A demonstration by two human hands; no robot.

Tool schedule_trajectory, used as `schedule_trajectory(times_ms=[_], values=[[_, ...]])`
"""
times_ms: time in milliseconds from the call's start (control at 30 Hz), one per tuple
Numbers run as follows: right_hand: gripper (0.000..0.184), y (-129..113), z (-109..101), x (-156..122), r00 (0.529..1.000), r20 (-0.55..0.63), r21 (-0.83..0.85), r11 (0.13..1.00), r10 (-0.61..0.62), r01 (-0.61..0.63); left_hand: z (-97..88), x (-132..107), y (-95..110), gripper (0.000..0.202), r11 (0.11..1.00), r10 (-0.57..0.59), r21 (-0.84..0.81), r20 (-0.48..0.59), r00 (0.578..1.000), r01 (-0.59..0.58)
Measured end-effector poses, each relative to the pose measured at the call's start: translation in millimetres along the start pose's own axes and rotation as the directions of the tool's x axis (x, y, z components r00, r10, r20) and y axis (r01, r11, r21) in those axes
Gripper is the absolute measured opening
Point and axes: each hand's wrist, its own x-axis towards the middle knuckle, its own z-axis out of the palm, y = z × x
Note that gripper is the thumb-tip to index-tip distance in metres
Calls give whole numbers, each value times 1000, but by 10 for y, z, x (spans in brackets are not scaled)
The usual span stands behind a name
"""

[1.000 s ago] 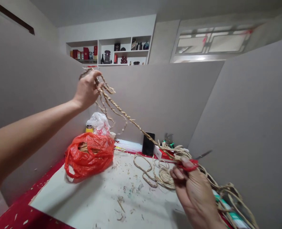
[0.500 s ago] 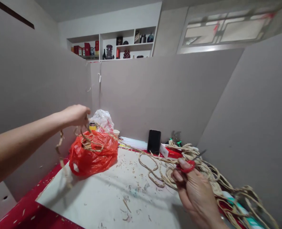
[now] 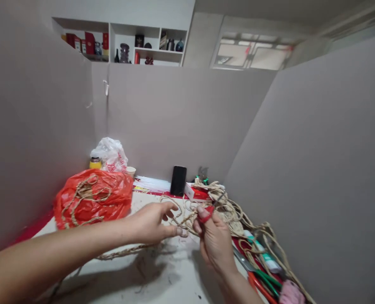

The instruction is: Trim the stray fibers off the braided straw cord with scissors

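1. Ten o'clock: one crumpled red plastic bag (image 3: 120, 190), thin tan cord (image 3: 75, 213) draped over it.
2. Eleven: your left hand (image 3: 154, 221), open, thumb and fingers parted; contact is unclear.
3. Twelve: one tan plaited fibre rope (image 3: 190, 217). This stretch looks already plaited; how much remains can't be told.
4. One: your right hand (image 3: 217, 240) grips one pair of red-handled scissors (image 3: 208, 214) and the rope. Beyond, tan rope loops (image 3: 236, 226), too tangled to count.

The rope (image 3: 187, 219) is tan, the bag (image 3: 120, 190) orange-red and the phone (image 3: 178, 180) black.
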Motion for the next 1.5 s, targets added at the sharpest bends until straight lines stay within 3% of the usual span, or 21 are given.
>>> schedule_trajectory(times_ms=[100, 200, 400, 533, 733, 900, 1033, 1167, 1300, 1400, 1500], values=[[40, 21, -31, 22, 999, 2, -46, 998, -35, 35, 356, 129, -189, 46, 927, -50, -372, -9, 999, 43], [38, 65, -89, 68, 999, 5, -95, 994, -47, 47, 458, 169, -277, 31, 786, -139, -605, 21, 990, 123], [37, 295, -157, 99, 999, 39, -205, 979, 4, 4, 464, -6, -360, 33, 754, -135, -627, 142, 981, 194], [39, 416, -158, 41, 997, 73, -319, 948, 24, 1, 570, -132, -484, 33, 613, -257, -713, 226, 940, 339], [40, 367, -146, 15, 993, 115, -456, 888, -5, 57, 618, -139, -587, 41, 483, -292, -794, 250, 923, 368], [42, 354, -188, 60, 969, 200, -554, 833, 145, -11, 678, -124, -713, 33, 370, -328, -830, 303, 895, 417], [43, 283, -224, 44, 955, 210, -618, 785, 209, -36, 721, -126, -776, 28, 284, -293, -879, 302, 907, 384], [46, 126, -168, 46, 939, 238, -726, 688, 249, 2, 739, -96, -802, 29, 283, -292, -889, 278, 915, 360], [42, -41, -73, 64, 863, 354, -833, 541, 360, 116, 754, -71, -824, 34, 277, -292, -893, 272, 917, 354], [35, -131, -113, 12, 799, 437, -887, 347, 413, 305, 766, -70, -830, 33, 276, -302, -896, 262, 917, 348], [30, -126, -285, -90, 785, 475, -876, 134, 398, 462, 774, -76, -821, 33, 264, -312, -898, 266, 912, 352]])
